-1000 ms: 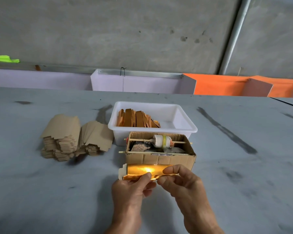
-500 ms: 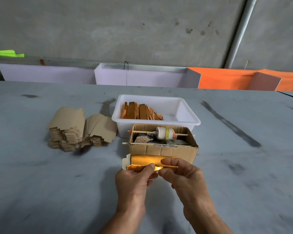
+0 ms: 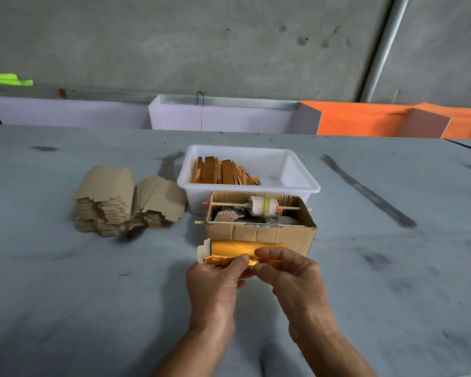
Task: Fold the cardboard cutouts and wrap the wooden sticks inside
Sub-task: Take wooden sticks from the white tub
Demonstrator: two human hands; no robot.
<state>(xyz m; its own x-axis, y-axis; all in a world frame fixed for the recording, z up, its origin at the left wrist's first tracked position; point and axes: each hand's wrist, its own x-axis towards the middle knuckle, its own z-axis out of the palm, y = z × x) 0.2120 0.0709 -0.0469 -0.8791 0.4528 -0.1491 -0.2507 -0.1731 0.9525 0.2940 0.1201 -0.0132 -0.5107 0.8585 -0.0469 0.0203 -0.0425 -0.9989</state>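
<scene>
Open brown box (image 3: 259, 232) holding a thread spool (image 3: 263, 206) on a skewer; grey table (image 3: 93, 281), concrete wall (image 3: 174, 42)

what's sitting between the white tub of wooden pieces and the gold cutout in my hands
The open cardboard box, with a thread spool on a skewer across its top, sits between the white tub and gold cutout, in the head view.

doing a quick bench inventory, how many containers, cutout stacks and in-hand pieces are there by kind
white plastic tub: 1
cardboard box: 1
stacks of brown cardboard cutouts: 2
gold-faced cutout held by left hand and right hand: 1
total: 5
</scene>
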